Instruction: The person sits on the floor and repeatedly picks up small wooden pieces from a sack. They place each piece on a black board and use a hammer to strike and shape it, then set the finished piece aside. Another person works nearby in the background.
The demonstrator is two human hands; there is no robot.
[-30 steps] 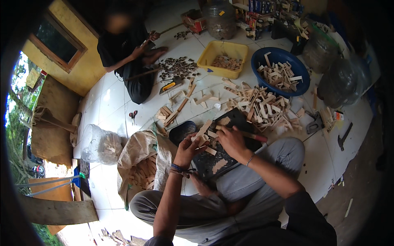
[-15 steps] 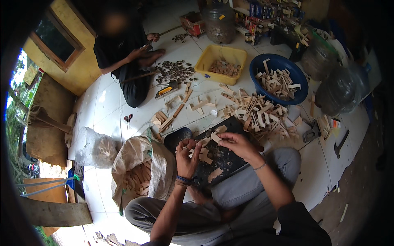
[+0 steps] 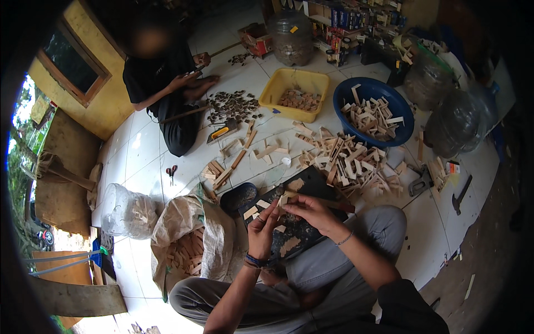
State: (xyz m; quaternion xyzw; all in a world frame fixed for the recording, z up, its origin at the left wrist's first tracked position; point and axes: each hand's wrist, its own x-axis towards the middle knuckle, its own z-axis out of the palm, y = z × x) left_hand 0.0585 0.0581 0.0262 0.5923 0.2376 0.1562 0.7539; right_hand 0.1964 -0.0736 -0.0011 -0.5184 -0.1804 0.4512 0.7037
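Note:
My left hand (image 3: 263,229) and my right hand (image 3: 315,215) meet over a dark board (image 3: 311,232) in front of my crossed legs. Between their fingertips is a small pale wooden piece (image 3: 283,199), gripped from both sides. My fingers partly cover it, so its full shape is hidden. A few short wooden blocks (image 3: 251,212) lie on the board beside my left hand, along with a flat wood scrap (image 3: 290,245) and crumbs. Just past the board's left corner sits a small dark tray (image 3: 239,196).
An open sack (image 3: 217,245) of wooden pieces stands left. Beyond the board are a wood pile (image 3: 350,161), a blue basin (image 3: 410,119) and a yellow tub (image 3: 267,101). A hammer (image 3: 461,195) lies right. Another person (image 3: 167,89) sits at the far left, holding something.
My hands have come together, and the wooden piece in my right fingers is now held by both hands. The small blocks near my left hand now lie on the board.

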